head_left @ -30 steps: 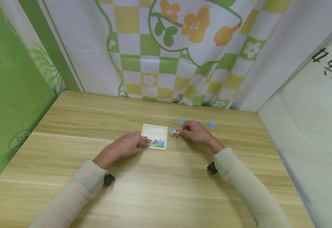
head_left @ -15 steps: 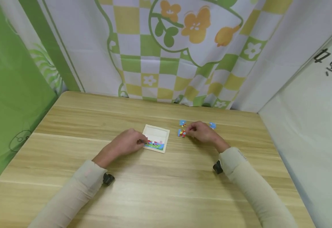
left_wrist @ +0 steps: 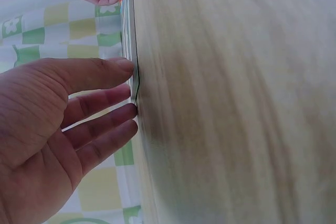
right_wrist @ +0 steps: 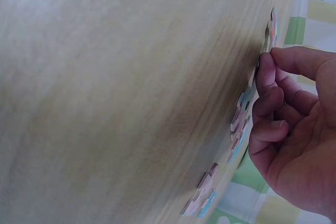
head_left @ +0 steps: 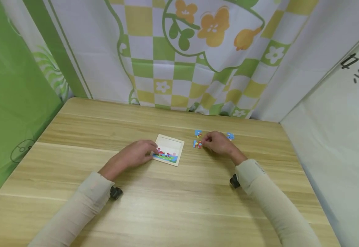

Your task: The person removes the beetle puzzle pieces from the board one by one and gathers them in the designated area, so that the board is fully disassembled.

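Note:
A small square wooden puzzle board (head_left: 181, 151) lies on the table, its lower strip filled with colourful pieces and its upper part bare wood. My left hand (head_left: 136, 153) rests at the board's left edge. In the left wrist view, its thumb and fingers (left_wrist: 107, 129) reach the rim with a gap between them. To the right of the board, my right hand (head_left: 217, 142) pinches a red, yellow and blue puzzle piece (head_left: 196, 144) between thumb and index fingertips. That piece (right_wrist: 273, 27) is seen nearly edge-on in the right wrist view, close over the table.
Loose blue puzzle pieces lie beyond the right hand, one at its upper left (head_left: 198, 132) and another at its upper right (head_left: 230, 136). More loose pieces (right_wrist: 202, 192) show below that hand in the right wrist view. A checked curtain (head_left: 194, 68) hangs along the table's (head_left: 167, 212) far edge.
My right hand has shifted slightly right with the puzzle piece, then held nearly still. The board has turned a little and slid slightly right. Left fingers have moved up along its left edge.

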A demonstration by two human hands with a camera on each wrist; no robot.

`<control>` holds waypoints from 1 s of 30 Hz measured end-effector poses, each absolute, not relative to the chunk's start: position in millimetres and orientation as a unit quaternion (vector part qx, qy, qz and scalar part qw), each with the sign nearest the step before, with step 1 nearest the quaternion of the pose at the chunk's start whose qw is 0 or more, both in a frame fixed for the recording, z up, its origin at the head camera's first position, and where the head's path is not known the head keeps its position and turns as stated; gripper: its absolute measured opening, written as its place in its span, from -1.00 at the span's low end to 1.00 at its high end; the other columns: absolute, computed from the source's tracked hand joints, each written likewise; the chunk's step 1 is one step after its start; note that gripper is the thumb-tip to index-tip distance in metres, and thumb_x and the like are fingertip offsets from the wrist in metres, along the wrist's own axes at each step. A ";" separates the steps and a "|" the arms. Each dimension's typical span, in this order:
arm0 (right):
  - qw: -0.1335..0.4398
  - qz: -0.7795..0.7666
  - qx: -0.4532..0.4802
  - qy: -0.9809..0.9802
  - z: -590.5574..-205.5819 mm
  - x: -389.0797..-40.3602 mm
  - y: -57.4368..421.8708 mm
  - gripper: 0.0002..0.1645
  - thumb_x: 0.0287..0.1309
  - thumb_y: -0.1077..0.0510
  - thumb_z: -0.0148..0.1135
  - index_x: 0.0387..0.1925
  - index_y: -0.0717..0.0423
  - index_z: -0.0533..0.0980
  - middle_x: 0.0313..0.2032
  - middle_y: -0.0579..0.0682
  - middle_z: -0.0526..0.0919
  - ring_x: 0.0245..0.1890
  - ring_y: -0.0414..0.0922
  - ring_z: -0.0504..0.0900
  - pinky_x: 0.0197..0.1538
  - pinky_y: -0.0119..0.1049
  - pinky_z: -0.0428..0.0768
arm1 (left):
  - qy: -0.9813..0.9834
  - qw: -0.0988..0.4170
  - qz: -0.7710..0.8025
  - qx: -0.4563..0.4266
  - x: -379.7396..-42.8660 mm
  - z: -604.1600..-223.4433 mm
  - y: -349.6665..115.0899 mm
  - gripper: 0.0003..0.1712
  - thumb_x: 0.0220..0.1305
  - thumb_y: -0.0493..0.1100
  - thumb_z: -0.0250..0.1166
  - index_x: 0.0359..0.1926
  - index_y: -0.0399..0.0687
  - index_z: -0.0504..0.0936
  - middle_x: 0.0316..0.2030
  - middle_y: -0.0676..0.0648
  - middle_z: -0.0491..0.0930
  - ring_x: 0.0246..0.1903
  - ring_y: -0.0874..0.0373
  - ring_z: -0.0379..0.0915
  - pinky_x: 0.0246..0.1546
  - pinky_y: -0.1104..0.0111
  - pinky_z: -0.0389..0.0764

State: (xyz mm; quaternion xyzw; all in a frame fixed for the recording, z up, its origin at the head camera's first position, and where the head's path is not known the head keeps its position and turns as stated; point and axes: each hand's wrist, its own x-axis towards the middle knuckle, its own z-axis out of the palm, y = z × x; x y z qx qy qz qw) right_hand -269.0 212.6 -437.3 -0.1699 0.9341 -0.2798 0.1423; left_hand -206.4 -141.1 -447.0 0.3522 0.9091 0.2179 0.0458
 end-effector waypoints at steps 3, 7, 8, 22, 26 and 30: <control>0.138 -0.270 -0.168 0.938 -438.0 -268.6 210.6 -0.85 0.37 0.16 0.25 -0.22 0.15 0.68 -0.34 -0.05 0.66 -0.35 -0.12 0.54 -0.21 -0.20 0.53 | 0.908 0.048 0.220 0.353 -205.6 -445.7 -140.9 -0.76 0.29 -0.36 0.41 -0.02 -0.20 0.78 0.10 -0.18 0.65 0.15 -0.11 0.55 0.23 0.07 0.50; 0.135 -0.262 -0.165 0.941 -438.6 -267.9 209.0 -0.85 0.36 0.16 0.25 -0.22 0.15 0.68 -0.34 -0.05 0.67 -0.34 -0.12 0.55 -0.20 -0.19 0.54 | 0.908 0.047 0.217 0.356 -204.7 -444.6 -140.5 -0.76 0.29 -0.36 0.42 -0.02 -0.21 0.78 0.07 -0.16 0.66 0.12 -0.09 0.57 0.20 0.08 0.52; 0.135 -0.261 -0.164 0.942 -438.9 -268.0 208.7 -0.84 0.36 0.16 0.25 -0.22 0.16 0.68 -0.33 -0.05 0.68 -0.33 -0.12 0.55 -0.19 -0.19 0.54 | 0.907 0.047 0.217 0.357 -204.6 -444.7 -140.4 -0.76 0.29 -0.36 0.42 -0.03 -0.21 0.78 0.06 -0.16 0.66 0.11 -0.09 0.57 0.19 0.08 0.53; 0.103 -0.258 -0.189 0.942 -438.8 -264.8 205.8 -0.88 0.36 0.17 0.27 -0.27 0.11 0.67 -0.37 -0.06 0.68 -0.38 -0.14 0.57 -0.23 -0.19 0.55 | 0.907 0.036 0.199 0.368 -205.9 -444.5 -139.3 -0.72 0.27 -0.33 0.45 0.00 -0.11 0.81 0.01 -0.17 0.64 0.01 -0.07 0.60 0.09 0.09 0.59; 0.085 -0.270 -0.229 0.931 -438.3 -254.8 195.7 -0.89 0.34 0.22 0.26 -0.29 0.13 0.68 -0.38 -0.08 0.69 -0.39 -0.16 0.60 -0.22 -0.20 0.60 | 0.911 0.030 0.180 0.371 -204.5 -443.0 -136.9 -0.71 0.27 -0.31 0.45 0.01 -0.06 0.82 0.00 -0.20 0.63 -0.03 -0.08 0.60 0.03 0.09 0.61; 0.070 -0.267 -0.262 0.925 -440.0 -246.8 182.6 -0.89 0.32 0.24 0.26 -0.29 0.11 0.69 -0.35 -0.10 0.68 -0.32 -0.17 0.61 -0.16 -0.20 0.61 | 0.914 0.023 0.162 0.370 -203.1 -442.4 -135.1 -0.70 0.27 -0.30 0.45 0.02 -0.02 0.82 -0.02 -0.20 0.63 -0.07 -0.07 0.60 -0.03 0.11 0.63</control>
